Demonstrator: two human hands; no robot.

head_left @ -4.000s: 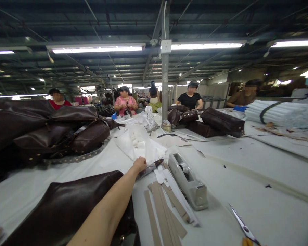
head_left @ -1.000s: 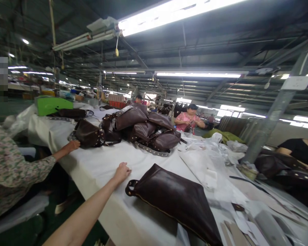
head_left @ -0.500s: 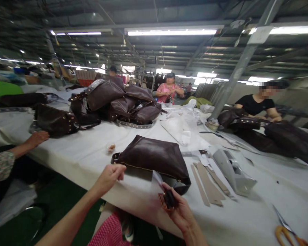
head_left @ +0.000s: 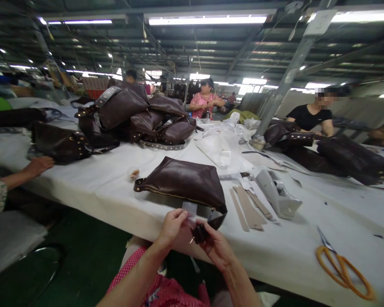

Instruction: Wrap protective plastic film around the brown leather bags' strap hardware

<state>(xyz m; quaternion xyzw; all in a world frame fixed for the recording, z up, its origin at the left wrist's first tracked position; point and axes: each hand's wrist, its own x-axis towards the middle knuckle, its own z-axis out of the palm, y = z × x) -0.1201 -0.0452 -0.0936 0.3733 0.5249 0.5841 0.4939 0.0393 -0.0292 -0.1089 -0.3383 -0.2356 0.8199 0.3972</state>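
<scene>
My left hand [head_left: 172, 227] pinches a small clear plastic piece [head_left: 190, 209] between thumb and fingers. Close beside it, my right hand [head_left: 216, 245] is closed around a dark leather strap [head_left: 199, 233], folded up, with a bit of metal hardware at its lower end. Just beyond both hands a dark brown leather bag [head_left: 187, 180] lies on its side along the table's near edge. A gold-toned zip runs along the bag's near side, and a strap loop hangs at its right end.
Orange-handled scissors [head_left: 342, 268] lie at the right on the white-covered table [head_left: 291, 251]. A grey tape dispenser [head_left: 277, 194] stands behind beige strips [head_left: 248, 209]. Brown bags [head_left: 124, 111] are piled at the back left. A co-worker's hand [head_left: 38, 166] touches another bag at the left.
My left hand has moved right to meet my right hand and now grips the plastic piece. The strap's metal buckle has turned partly out of sight. The whole view has shifted slightly.
</scene>
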